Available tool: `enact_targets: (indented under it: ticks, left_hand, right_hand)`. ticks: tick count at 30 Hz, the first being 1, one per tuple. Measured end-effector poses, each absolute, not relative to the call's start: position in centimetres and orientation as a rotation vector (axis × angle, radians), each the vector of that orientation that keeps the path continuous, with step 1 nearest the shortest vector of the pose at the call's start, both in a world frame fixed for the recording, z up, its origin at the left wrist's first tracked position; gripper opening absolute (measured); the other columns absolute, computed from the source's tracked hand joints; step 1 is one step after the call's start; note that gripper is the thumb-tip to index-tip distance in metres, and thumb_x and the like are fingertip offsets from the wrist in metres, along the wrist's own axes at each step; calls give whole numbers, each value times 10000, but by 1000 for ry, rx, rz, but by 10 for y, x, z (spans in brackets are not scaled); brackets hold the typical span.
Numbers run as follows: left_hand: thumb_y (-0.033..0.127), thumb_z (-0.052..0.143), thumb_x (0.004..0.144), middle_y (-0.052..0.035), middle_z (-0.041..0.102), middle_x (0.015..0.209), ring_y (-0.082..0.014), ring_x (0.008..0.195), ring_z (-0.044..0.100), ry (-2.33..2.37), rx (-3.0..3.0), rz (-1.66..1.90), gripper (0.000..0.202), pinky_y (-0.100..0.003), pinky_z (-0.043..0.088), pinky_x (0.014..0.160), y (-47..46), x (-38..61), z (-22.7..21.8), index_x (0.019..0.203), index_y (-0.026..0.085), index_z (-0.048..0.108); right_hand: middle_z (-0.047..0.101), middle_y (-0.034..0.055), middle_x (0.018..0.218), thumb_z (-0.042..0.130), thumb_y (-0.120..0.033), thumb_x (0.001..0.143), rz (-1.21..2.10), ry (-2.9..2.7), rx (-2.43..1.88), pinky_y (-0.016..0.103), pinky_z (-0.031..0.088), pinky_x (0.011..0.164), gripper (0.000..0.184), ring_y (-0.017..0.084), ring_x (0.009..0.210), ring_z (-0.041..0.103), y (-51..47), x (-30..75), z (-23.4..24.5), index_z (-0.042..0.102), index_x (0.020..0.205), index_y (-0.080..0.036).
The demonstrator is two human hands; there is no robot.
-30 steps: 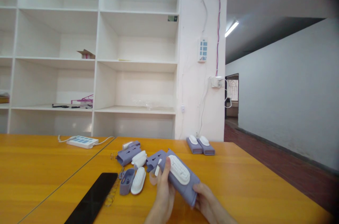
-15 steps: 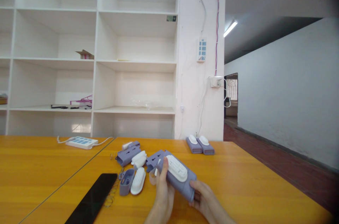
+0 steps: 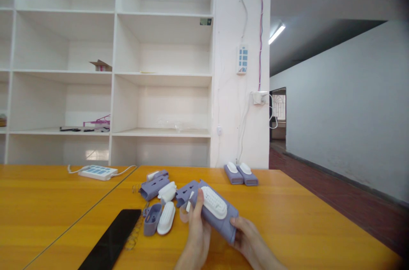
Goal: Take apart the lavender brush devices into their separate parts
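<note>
Both of my hands hold a purple plastic case (image 3: pixel 223 228), tilted above the table. A white ribbed oval piece (image 3: pixel 214 202) sits on its upper face. My left hand (image 3: pixel 198 223) grips the left end, thumb on the top edge. At the lower right end is my right hand (image 3: pixel 247 234), its thumb on the case and its other fingers partly hidden beneath. Just behind lies a purple shell with slots (image 3: pixel 185 193), partly covered by the case. A loose white oval piece (image 3: pixel 166 218) and a hollow purple oval part (image 3: pixel 152 219) lie to the left.
Another slotted purple shell (image 3: pixel 155 188) and a white part (image 3: pixel 167 192) lie farther back. Thin metal springs (image 3: pixel 131 241) are beside a black flat slab (image 3: pixel 111 238). Two similar purple cases (image 3: pixel 234 174) stand at the back edge. A white power strip (image 3: pixel 97 172) lies at left.
The case has shifted very slightly in my hands, and my right-hand fingers have tucked farther under its end. The parts on the table have stayed put.
</note>
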State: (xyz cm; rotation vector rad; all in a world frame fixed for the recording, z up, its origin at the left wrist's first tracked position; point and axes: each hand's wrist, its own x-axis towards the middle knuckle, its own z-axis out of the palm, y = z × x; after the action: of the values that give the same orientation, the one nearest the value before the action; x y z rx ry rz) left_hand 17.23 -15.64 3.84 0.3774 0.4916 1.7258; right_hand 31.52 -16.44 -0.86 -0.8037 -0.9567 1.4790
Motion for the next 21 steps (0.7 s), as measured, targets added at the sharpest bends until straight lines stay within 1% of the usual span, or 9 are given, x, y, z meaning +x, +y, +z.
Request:
enact_targets:
  ticks: [3,8,11,16,21]
  left_hand:
    - [283,777,864,-67,749,1155,-214,1001,743,488,392,1732,311,-309,618,873,-154,171,35,1148,220,667]
    - [341,766,869,-97,715,1239,-278,1160,690,494,416,1709,382,-329,620,878,-150,170,30,1213,224,647]
    - [345,764,872,-97,712,1248,-276,1220,658,492,405,1692,418,-315,614,885,-151,170,31,1251,231,628]
    - [332,783,857,-79,727,1230,-252,1167,690,498,359,1695,423,-290,615,865,-150,170,33,1241,240,631]
    - [332,763,876,-77,725,1246,-243,1113,714,510,391,1691,340,-297,613,876,-150,172,33,1180,231,649]
  right_hand:
    - [794,51,824,846,-506,664,1478,-963,-783,271,503,642,439,201,723,707,-159,315,-16,745,923,-166]
    - [801,62,851,874,-485,641,1479,-936,-779,273,520,648,450,201,734,714,-153,315,-24,743,927,-164]
    - [789,51,803,883,-492,624,1474,-919,-800,257,509,604,458,182,687,692,-152,315,-24,741,909,-162]
    - [739,15,695,892,-502,610,1491,-916,-800,231,470,533,453,143,591,635,-153,316,-22,731,860,-160]
    - [706,1,637,896,-511,598,1517,-923,-788,233,466,523,453,138,559,613,-153,317,-21,719,827,-162]
